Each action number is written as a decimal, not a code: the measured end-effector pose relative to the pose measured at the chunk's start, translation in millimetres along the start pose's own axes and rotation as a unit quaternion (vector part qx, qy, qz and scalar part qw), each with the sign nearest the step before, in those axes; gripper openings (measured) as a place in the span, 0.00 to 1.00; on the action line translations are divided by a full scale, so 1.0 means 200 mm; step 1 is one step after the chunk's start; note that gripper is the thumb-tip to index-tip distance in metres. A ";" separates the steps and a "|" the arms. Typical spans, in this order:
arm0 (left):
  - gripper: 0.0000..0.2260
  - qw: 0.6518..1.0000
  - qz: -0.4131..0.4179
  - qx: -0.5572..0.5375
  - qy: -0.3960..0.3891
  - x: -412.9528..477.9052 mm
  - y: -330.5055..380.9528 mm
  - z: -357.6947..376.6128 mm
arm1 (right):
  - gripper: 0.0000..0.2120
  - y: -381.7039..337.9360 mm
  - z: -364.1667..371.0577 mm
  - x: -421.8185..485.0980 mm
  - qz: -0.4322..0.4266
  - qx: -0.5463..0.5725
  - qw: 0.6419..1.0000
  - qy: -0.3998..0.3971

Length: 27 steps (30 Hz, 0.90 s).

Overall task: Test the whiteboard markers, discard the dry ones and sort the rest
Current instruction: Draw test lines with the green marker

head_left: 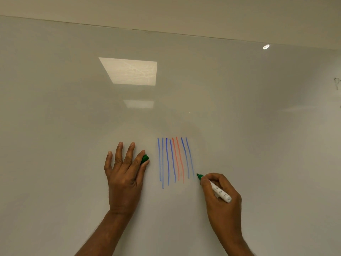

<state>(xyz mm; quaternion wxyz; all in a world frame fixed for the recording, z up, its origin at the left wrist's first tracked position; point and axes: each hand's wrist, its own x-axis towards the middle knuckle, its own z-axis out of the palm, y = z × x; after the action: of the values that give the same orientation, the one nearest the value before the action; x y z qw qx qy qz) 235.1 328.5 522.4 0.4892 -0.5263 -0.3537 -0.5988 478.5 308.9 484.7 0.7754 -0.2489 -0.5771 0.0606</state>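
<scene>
- Whiteboard (55, 126) fills nearly the whole view, glossy and pale grey; its top edge slants across the upper part, with plain wall (184, 8) above it
- Reflections lie on the board: a bright square light panel (129, 71), a fainter one below it, and a small round spot (266, 46) near the upper right
- Faint writing (336, 83) shows at the far right edge, too cut off to read
- Six blue strokes (168, 161) and two red strokes (176, 159) run roughly upright on the board, between the two hands
- Left hand (123, 174) lies flat on the board with fingers straight and spread; a green cap (145, 159) is pinched between forefinger and thumb
- Right hand (221, 196) has its fingers curled round a green marker (219, 192), gripping it close to the tip end
- Marker's long axis runs on a diagonal: white rear end toward the lower right, green tip pointing up and left, just beside the foot of the rightmost blue stroke; whether the tip touches the board I cannot tell
</scene>
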 end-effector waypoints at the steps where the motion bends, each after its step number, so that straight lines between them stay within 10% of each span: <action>1: 0.16 1.000 0.000 0.000 0.000 0.00 0.00 0.00 | 0.05 -0.02 0.00 0.01 -0.003 0.004 1.000 -0.001; 15: 0.16 1.000 0.005 0.000 0.001 0.00 0.00 0.00 | 0.02 -0.09 0.07 0.26 -0.057 0.001 0.998 -0.009; 27: 0.15 0.999 -0.011 -0.044 -0.029 -0.11 0.02 -0.06 | 0.05 -0.16 -0.17 -0.14 0.118 0.006 0.988 -0.094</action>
<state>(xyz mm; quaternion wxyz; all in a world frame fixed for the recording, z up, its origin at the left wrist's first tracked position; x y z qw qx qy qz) 234.1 321.2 498.2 0.4484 -0.5605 -0.3464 -0.6040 494.8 259.2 467.1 0.7064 -0.3037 -0.6139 0.1787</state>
